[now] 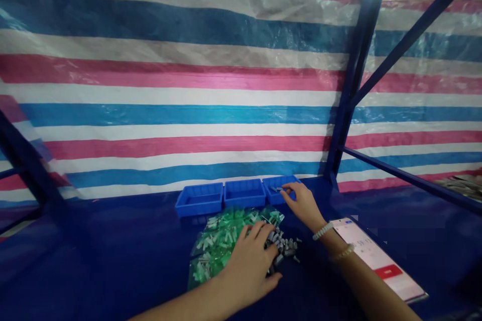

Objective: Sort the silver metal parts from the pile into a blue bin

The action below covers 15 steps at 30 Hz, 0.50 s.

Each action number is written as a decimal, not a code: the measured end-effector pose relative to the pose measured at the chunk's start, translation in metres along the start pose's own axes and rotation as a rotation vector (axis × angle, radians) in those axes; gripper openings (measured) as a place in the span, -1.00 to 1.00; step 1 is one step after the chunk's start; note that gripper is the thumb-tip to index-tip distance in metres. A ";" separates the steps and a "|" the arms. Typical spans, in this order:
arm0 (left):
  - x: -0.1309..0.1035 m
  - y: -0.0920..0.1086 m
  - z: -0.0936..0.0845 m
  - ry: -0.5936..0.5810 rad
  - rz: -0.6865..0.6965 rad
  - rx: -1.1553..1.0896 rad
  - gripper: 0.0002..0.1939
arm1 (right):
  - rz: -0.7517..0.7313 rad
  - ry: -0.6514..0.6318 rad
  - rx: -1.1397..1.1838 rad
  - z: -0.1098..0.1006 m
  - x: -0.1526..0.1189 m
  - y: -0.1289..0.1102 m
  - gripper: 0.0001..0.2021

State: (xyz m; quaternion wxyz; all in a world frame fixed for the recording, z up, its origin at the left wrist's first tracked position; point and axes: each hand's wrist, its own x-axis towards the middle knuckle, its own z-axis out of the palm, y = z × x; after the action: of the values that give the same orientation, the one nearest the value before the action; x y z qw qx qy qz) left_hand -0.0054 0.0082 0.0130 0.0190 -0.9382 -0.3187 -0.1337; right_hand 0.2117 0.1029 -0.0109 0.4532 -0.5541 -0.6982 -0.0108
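My left hand (253, 262) lies palm down with fingers spread, over the edge of a pile of small grey parts (288, 247). Under and beside it are clear bags (222, 235) of green and whitish small pieces. Over the right-hand blue bin (269, 180), my right hand (301, 201) has its thumb and fingers drawn together in a pinch. Small grey pieces (275, 189) show right at those fingertips; whether they are gripped or lie in the bin is unclear.
Left of that bin stand a middle blue bin (244, 193) and a left blue bin (199, 199). A phone (380, 261) with a lit screen lies beside my right forearm. Dark blue metal posts (348, 85) and a striped plastic sheet (188, 115) rise behind the blue table (124, 256).
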 end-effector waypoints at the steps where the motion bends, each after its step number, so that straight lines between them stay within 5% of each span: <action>1: 0.000 0.001 0.002 -0.006 0.015 0.029 -0.68 | -0.011 -0.005 -0.007 0.000 0.000 -0.002 -0.81; 15: 0.005 0.014 0.020 -0.022 0.025 0.127 -0.82 | -0.068 -0.050 -0.031 -0.003 -0.003 -0.019 -0.81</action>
State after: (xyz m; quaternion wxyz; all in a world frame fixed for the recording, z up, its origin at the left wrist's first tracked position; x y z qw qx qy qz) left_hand 0.0114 0.0028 -0.0048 0.0766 -0.9404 -0.3150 -0.1026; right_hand 0.1982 0.0918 -0.0018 0.4263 -0.5370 -0.7276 -0.0230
